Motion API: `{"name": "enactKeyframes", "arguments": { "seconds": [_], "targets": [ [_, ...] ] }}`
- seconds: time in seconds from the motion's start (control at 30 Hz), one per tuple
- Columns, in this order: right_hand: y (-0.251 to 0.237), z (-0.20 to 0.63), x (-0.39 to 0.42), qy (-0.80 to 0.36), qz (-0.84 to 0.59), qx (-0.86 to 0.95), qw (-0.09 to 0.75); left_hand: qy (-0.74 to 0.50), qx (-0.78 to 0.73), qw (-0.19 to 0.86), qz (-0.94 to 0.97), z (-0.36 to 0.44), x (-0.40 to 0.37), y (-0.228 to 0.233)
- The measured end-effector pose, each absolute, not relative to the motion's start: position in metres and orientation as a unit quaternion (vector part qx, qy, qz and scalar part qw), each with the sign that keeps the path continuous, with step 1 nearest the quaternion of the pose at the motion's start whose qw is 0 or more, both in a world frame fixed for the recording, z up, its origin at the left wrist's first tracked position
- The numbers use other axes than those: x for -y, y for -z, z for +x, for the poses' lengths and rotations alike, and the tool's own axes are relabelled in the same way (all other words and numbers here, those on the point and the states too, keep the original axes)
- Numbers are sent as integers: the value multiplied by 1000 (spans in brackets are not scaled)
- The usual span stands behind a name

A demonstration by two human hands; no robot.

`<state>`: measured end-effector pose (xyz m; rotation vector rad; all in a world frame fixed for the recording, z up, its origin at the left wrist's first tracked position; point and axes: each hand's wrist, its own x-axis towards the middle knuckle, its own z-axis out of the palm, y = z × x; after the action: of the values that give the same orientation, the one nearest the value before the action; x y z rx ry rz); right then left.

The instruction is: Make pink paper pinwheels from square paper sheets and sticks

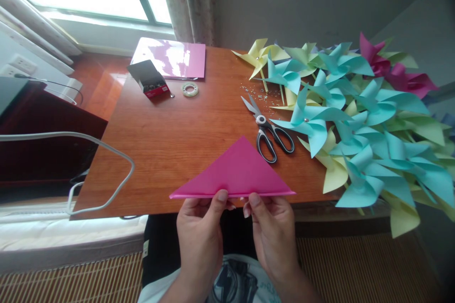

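Pink paper point(234, 173), folded into a triangle, is pinched along its crease by left hand point(199, 232) and right hand point(272, 229), scissors point(269, 129) at one o'clock.

My left hand point(201, 236) and right hand point(273, 234) are both bare: no gloves, rings or watch that I can see, and no sleeves reaching the wrists. The fingernails are short and unpainted. Near the bottom edge, between my forearms, my shirt point(234, 281) shows: light, white or pale grey, with a dark blue-grey print, though too little shows to tell what it depicts. Above the shirt lies something dark, possibly my trousers.
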<state>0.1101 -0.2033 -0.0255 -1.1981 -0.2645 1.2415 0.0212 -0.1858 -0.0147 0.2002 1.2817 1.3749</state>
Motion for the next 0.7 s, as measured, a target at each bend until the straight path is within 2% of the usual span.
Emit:
{"name": "enactKeyframes", "arguments": {
  "seconds": [0.7],
  "targets": [
    [26,112,196,-552,-511,99,651,-574,-533,607,129,18,192,21]
  ]
}}
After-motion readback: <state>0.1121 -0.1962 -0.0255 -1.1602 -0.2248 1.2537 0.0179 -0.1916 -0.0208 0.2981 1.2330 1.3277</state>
